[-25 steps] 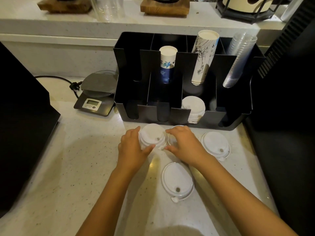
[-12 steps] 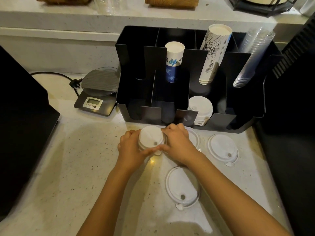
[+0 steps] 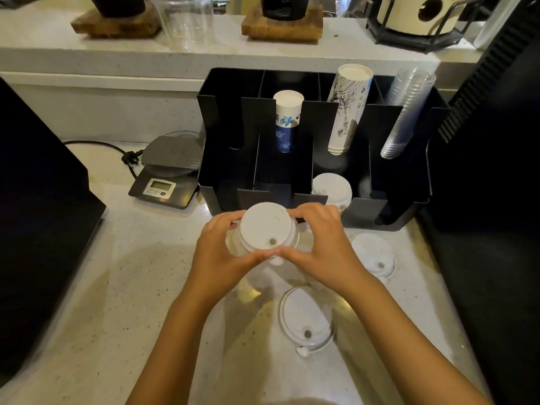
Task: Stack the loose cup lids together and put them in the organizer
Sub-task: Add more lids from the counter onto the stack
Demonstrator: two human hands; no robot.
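Note:
A small stack of white cup lids (image 3: 264, 228) is held just above the counter, in front of the black organizer (image 3: 388, 213). My left hand (image 3: 217, 255) grips its left side and my right hand (image 3: 323, 247) its right side, thumbs meeting at the near edge. Two loose lids lie on the counter: one lid (image 3: 305, 318) below my hands, another lid (image 3: 374, 255) to the right, partly hidden by my right wrist. A lid stack (image 3: 331, 188) sits in the organizer's front compartment, right of centre.
The organizer also holds blue-printed paper cups (image 3: 287, 121), tall white printed cups (image 3: 347, 109) and clear plastic cups (image 3: 407, 109). A kitchen scale (image 3: 169, 173) with a cord stands to its left. Dark machines flank the counter on the left (image 3: 38, 217) and right (image 3: 493, 200).
Both hands have lifted the lid stack slightly and closed round it, thumbs now touching. The lid that lay behind my right hand is no longer visible.

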